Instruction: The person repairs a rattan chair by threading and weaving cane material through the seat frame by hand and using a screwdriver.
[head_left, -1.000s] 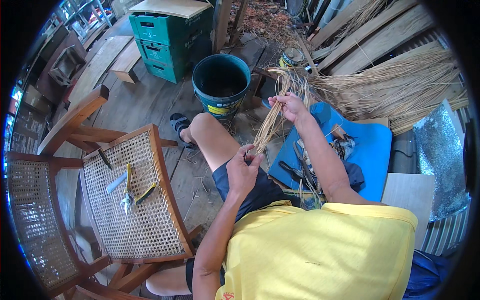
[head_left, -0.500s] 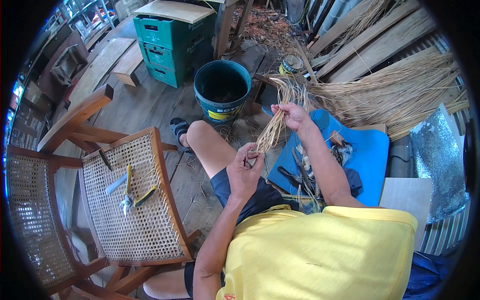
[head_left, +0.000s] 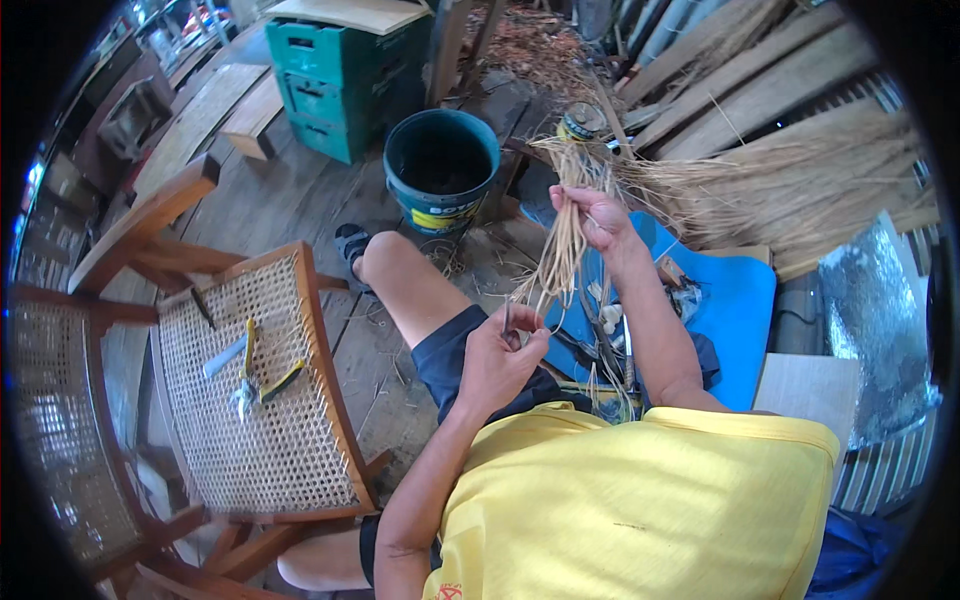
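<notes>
A looped bundle of pale cane strands (head_left: 565,250) hangs from my right hand (head_left: 600,218), whose fingers are closed around its upper part. Just below and to the left, my left hand (head_left: 503,355) is closed in a pinch, thumb and finger on a cane strand at the bundle's lower end. Something thin and dark shows between the left fingers, too small to name. On the left stands a wooden chair with a woven cane seat (head_left: 260,430). Yellow-and-black handled pliers (head_left: 247,390), a light-blue-handled tool (head_left: 224,357) and a narrow dark tool (head_left: 203,308) lie on that seat.
Ahead stands a dark green bucket (head_left: 442,205), with stacked green crates (head_left: 318,95) behind it. A blue plastic surface (head_left: 735,300) at my right carries several tools and scraps. Long cane lengths (head_left: 790,190) and wooden planks (head_left: 760,85) lie at the far right.
The bundle's lower end has spread looser. My left hand has shifted slightly right and down, and now pinches a strand drawn apart from the bundle. My right hand still holds the top.
</notes>
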